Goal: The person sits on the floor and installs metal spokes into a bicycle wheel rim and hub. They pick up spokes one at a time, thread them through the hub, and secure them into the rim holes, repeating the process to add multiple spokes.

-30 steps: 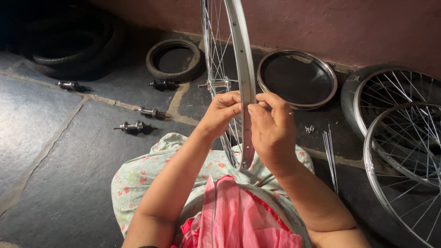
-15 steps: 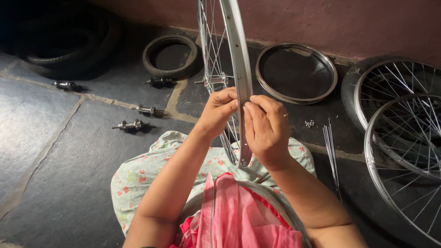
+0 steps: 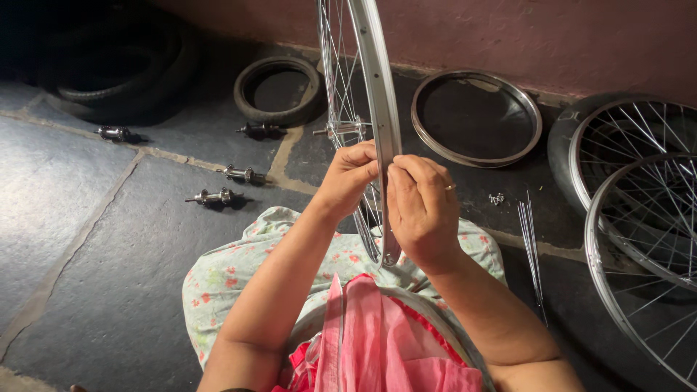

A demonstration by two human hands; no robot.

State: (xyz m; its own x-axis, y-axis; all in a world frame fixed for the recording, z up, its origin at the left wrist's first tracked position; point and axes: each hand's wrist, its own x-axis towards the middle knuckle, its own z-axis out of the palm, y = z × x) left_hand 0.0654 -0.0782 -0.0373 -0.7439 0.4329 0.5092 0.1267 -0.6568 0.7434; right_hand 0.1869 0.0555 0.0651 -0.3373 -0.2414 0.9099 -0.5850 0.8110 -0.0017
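Both hands — left hand [image 3: 351, 178], right hand [image 3: 421, 207] — pinched closed on the upright wheel rim [image 3: 377, 80] between them.

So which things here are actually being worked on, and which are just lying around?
In hand:
- spoked wheel rim, upright
- left hand and right hand, both gripping it

Lying about:
- bare rim
- small tyre
- loose hubs
- loose spokes
- spoked wheels

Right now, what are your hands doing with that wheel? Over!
Left hand and right hand both pinching the upright wheel rim. Rim stands over the lap, spokes fitted. Nothing blocking; loose spokes lie on floor, right.
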